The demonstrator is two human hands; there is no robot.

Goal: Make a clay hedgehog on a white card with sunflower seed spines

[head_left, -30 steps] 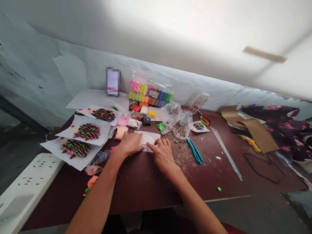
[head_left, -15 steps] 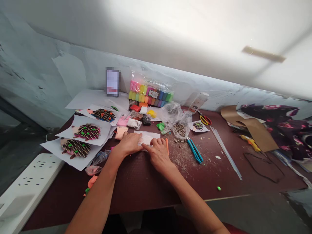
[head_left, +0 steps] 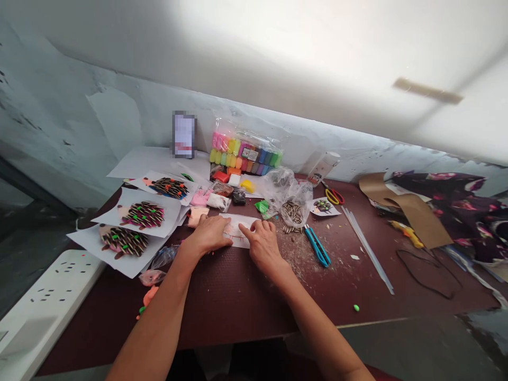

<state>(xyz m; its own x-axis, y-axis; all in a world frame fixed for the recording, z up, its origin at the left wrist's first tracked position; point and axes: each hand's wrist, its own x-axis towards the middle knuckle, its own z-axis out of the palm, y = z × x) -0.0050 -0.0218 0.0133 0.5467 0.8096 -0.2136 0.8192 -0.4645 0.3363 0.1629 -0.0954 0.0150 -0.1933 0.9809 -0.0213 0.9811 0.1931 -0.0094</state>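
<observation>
A small white sheet of paper (head_left: 238, 241) with faint pinkish drawn lines lies on the dark red table in front of me. My left hand (head_left: 211, 234) rests flat on its left edge, holding it down with fingers extended. From the right, my right hand (head_left: 262, 242) touches the sheet with its index finger stretched out; the other fingers are bent and partly hidden. Left of my hands are finished hedgehog pictures with seed spines (head_left: 142, 216) on white paper. Packets of modelling clay, such as a white one (head_left: 218, 201), lie just beyond my left hand.
A plastic bag of striped sunflower seeds (head_left: 292, 211) and a blue utility knife (head_left: 316, 246) lie to the right amid crumbs. Farther right are scissors (head_left: 333, 194), clear glue sticks (head_left: 369, 251) and a yellow glue gun (head_left: 407, 233). A white power strip (head_left: 51, 296) sits at the left edge.
My right hand has shifted slightly right across the paper, uncovering more of its drawn lines. The orange stick beside that hand is now hidden. My left hand has stayed in place.
</observation>
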